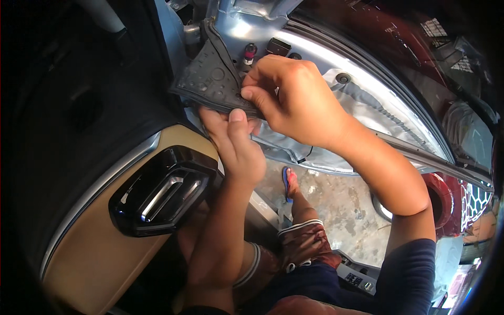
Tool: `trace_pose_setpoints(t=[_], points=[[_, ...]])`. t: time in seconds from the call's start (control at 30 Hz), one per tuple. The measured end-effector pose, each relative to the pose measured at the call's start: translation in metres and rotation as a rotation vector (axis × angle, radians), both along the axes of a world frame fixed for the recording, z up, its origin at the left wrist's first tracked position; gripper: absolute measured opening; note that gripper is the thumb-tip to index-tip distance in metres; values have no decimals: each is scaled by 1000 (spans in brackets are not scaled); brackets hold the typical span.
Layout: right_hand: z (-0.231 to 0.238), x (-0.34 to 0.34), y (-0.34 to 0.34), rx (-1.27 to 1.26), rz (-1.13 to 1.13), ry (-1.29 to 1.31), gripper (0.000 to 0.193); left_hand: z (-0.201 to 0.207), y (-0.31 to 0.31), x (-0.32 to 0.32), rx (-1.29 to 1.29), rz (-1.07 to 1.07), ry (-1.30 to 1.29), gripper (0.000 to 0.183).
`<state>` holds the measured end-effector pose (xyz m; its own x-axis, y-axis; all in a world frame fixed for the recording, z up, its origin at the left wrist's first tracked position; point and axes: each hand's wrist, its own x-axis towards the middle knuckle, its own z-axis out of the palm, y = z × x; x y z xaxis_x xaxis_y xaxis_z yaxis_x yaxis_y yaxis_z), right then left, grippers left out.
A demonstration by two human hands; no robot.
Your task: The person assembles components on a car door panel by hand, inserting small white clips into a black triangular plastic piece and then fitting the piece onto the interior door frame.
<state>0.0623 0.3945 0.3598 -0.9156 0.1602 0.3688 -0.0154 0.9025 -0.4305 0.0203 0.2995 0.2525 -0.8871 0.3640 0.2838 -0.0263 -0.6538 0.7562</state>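
Observation:
A dark grey, roughly triangular flap of rubbery trim (210,73), with raised bumps and a rimmed edge, is held between my hands at the gap beside the open car door. My left hand (242,149) grips its lower edge from below, thumb on top and fingers partly hidden underneath. Bent over the right end of the flap, my right hand (304,102) has its thumb and forefinger closed on the edge there. Whether something small is also between those fingertips cannot be made out.
Left lies the tan and black dashboard (84,257) with a glossy black air vent (165,191). The open door's bare inner side (362,105) has silvery lining and a corrugated cable sleeve. A small dark and pink cylinder (250,53) sits beside a black box (279,47) behind my hands.

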Motion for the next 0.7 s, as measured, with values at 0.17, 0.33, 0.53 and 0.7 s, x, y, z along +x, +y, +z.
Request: trace_pose_setpoints(t=[0.17,0.33,0.53,0.7], points=[[-3,3,-3,-17,-31,49,10,-5,3,1,-47,25,42,33],[-9,4,-4,-412,-13,1,7,-4,2,0,-22,49,134,29],[-20,7,2,-320,61,110,5,-1,1,2,63,-60,24,35],[-12,5,9,46,130,116,7,-5,1,-1,24,-54,-10,40]])
